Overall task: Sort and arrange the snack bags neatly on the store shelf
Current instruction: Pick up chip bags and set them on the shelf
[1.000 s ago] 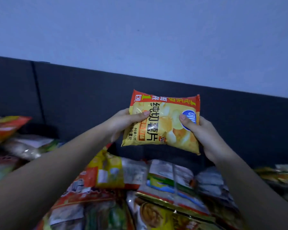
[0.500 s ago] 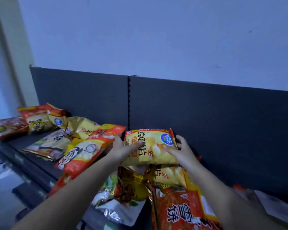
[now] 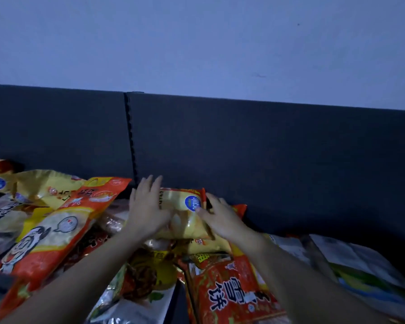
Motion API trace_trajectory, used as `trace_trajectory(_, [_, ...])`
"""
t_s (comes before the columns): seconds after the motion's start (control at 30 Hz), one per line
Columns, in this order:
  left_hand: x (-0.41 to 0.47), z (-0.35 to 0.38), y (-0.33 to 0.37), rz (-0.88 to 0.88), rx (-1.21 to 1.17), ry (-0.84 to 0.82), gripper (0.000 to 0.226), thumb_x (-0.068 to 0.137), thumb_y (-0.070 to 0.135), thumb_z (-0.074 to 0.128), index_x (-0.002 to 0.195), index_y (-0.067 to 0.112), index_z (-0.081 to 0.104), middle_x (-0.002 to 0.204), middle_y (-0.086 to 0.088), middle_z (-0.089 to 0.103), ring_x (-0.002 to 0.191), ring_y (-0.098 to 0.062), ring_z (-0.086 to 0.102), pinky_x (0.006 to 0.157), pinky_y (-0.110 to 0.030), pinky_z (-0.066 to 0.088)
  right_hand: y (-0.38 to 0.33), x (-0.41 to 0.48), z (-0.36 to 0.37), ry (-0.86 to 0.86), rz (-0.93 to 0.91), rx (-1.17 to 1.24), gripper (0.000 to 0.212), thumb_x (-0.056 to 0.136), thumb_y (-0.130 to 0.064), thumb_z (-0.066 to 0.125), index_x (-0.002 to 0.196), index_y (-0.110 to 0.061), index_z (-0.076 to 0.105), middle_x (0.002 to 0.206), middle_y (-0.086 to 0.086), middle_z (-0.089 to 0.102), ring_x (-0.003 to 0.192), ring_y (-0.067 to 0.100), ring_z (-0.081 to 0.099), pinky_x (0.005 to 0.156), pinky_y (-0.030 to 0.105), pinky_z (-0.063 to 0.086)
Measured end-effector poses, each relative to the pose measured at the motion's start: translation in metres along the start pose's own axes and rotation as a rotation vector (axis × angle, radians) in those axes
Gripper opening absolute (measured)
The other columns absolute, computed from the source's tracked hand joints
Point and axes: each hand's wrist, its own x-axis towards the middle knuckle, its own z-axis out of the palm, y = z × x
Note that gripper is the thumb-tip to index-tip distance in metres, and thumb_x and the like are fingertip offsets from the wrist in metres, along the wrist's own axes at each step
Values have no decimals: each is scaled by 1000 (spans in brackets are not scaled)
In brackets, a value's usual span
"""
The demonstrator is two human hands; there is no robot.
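Yellow foil crisp bag with the round blue logo (image 3: 185, 220), held aloft a second ago, now lies on the heaped packets (image 3: 229, 291) against the dark shelf back panel (image 3: 267, 160), left hand (image 3: 147, 206) pressing flat-fingered on its left half, right hand (image 3: 220, 218) loosely spread at its right edge; placed, release pending.

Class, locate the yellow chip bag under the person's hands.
Head view, centre: the yellow chip bag lies atop the snack pile, near the dark back panel, under the left hand and right hand.
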Motion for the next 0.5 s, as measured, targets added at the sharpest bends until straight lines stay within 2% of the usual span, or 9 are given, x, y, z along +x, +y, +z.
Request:
trace_trajectory(0.1, [-4,11,71,303,-165,13,71,75,32,53,141,14,37,144,-4,42,135,-21,34,112,-42,26,15,-26,-45,88,-6,12,61,96,-43,44,148,-18,24,151,4,26,139,21,26,110,30,26])
trace_trajectory(0.2, [-14,41,156,612,-337,-67,56,75,27,51,129,13,49,125,2,56,120,-16,50,102,-35,38,48,-69,-106,237,23,-47,48,96,-29,48,140,-13,38,137,9,42,128,24,40,104,32,35])
trace_trajectory(0.33, [-53,93,280,926,-544,-277,30,83,12,54,112,18,58,107,9,61,100,-4,55,87,-31,46,114,-163,-193,553,149,-63,25,90,-11,50,114,-9,56,113,8,57,103,21,55,88,38,45])
trace_trajectory(0.5, [-133,155,415,1218,-664,-475,43,78,32,45,117,21,57,113,5,59,104,-11,55,92,-32,44,202,-308,-274,955,462,-135,12,86,-11,58,97,-12,60,96,6,64,91,21,60,80,34,47])
